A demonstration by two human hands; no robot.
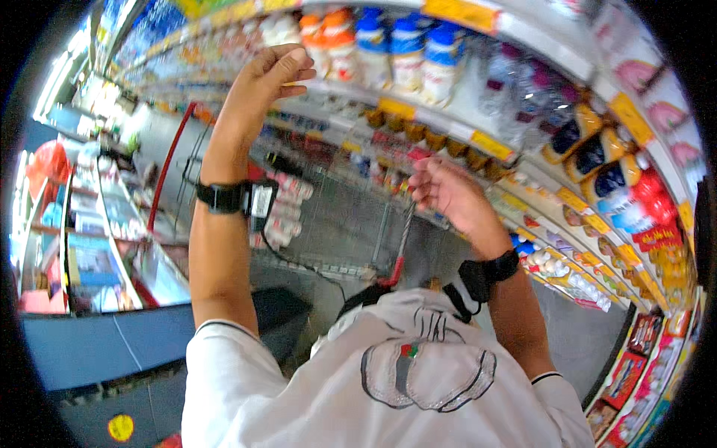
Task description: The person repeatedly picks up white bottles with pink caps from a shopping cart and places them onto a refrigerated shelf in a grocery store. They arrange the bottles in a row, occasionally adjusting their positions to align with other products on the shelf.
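Note:
My left hand is raised at the upper middle, in front of a shelf of bottles. Its fingers are loosely bent and apart, and I see nothing in them. Behind its fingertips stand white bottles with orange caps, then bottles with blue caps. Lower and to the right, my right hand is held with slightly curled fingers before the lower shelves, holding nothing visible. Black straps with devices sit on the left wrist and the right wrist.
Shelving with yellow price tags curves along the right. Dark bottles and red-capped goods stand there. A red bar rises at left, near a goods-filled display counter. White-and-red packages and a black cable lie below.

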